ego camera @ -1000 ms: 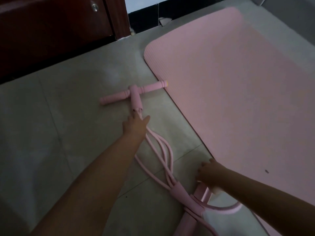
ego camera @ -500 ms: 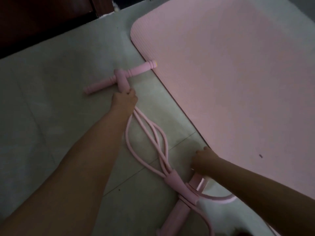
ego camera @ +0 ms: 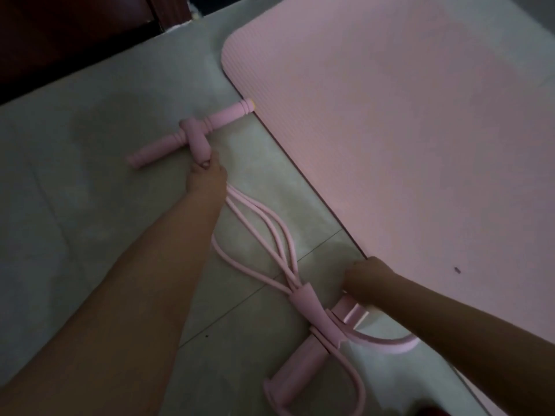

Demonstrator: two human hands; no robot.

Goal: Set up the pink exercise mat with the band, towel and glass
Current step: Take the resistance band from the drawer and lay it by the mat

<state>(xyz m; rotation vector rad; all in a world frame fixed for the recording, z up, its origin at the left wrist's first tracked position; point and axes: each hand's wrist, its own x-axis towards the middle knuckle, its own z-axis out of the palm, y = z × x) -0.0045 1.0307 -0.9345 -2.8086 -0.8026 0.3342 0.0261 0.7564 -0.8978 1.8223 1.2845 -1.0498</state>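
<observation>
The pink exercise mat (ego camera: pixel 405 130) lies flat on the floor, filling the right side of the view. The pink resistance band (ego camera: pixel 264 235) stretches along the mat's left edge on the tiles, its T-shaped handle bar (ego camera: pixel 192 130) at the far end and its foot pedals (ego camera: pixel 303 364) near me. My left hand (ego camera: pixel 205 178) is closed around the band's tubes just below the handle bar. My right hand (ego camera: pixel 365 276) grips the pedal end by the mat's edge. No towel or glass is in view.
Grey floor tiles (ego camera: pixel 75 190) extend to the left. Dark wooden furniture (ego camera: pixel 75 34) stands along the far left wall. A pale object (ego camera: pixel 390 370) lies under the pedal end at the bottom right.
My left hand slid up the tubes toward the handle bar and closed on them. My view tilted down and closer. My right hand stayed on the pedal end.
</observation>
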